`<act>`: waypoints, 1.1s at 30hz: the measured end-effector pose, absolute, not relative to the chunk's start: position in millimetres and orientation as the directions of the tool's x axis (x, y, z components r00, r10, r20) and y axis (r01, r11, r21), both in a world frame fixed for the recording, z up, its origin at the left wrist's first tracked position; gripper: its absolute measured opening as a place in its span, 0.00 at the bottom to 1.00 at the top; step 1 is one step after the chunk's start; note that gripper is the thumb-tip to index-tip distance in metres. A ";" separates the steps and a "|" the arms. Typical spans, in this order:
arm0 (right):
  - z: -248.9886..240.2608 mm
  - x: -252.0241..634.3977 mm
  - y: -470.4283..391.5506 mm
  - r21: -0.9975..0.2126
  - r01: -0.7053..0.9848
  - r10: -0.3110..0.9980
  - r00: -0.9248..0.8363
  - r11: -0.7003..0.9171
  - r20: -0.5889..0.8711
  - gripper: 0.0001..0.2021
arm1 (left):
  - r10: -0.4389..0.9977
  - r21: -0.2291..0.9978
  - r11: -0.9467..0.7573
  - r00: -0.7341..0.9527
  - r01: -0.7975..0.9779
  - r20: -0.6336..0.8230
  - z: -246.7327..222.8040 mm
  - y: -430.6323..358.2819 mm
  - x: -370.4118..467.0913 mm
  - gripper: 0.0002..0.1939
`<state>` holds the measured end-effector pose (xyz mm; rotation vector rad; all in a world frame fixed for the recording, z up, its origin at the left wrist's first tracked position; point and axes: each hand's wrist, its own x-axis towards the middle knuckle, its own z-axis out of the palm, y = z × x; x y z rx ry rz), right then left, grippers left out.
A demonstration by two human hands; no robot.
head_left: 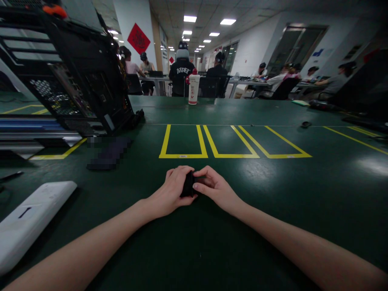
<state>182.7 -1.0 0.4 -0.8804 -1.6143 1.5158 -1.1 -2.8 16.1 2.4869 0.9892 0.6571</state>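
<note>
Gripping left hand (pixel 169 192): clamped on black object (pixel 187 185).
Right hand (pixel 220 190): at black object's right edge, can't tell if clamped.
Black object: grasped; remainder unclear.

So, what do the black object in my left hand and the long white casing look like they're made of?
Black object in your left hand: perhaps plastic; matte, with little shine, but partly covered, so uncertain.
Long white casing: probably moulded plastic, smooth and satin, going by its rounded corners and soft sheen.
</note>
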 end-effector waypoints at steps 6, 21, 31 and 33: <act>3.4 182.2 -4.5 -0.992 0.066 0.874 -0.483 0.106 0.061 0.15 | 0.716 0.507 -0.676 0.639 0.535 0.281 16.3 -2.0 -0.9 0.27; 0.6 183.0 -2.9 -0.998 -0.060 0.845 -0.532 0.029 0.057 0.15 | 0.717 0.502 -0.676 0.639 0.540 0.279 14.1 -2.4 -2.3 0.29; 1.7 181.1 -5.3 -0.990 0.060 0.884 -0.460 0.124 0.083 0.16 | 0.708 0.503 -0.689 0.633 0.522 0.313 14.0 -1.9 -1.0 0.28; 2.4 182.0 -5.6 -0.989 0.080 0.875 -0.478 0.125 0.072 0.17 | 0.710 0.510 -0.685 0.634 0.520 0.307 14.1 -1.9 -0.5 0.28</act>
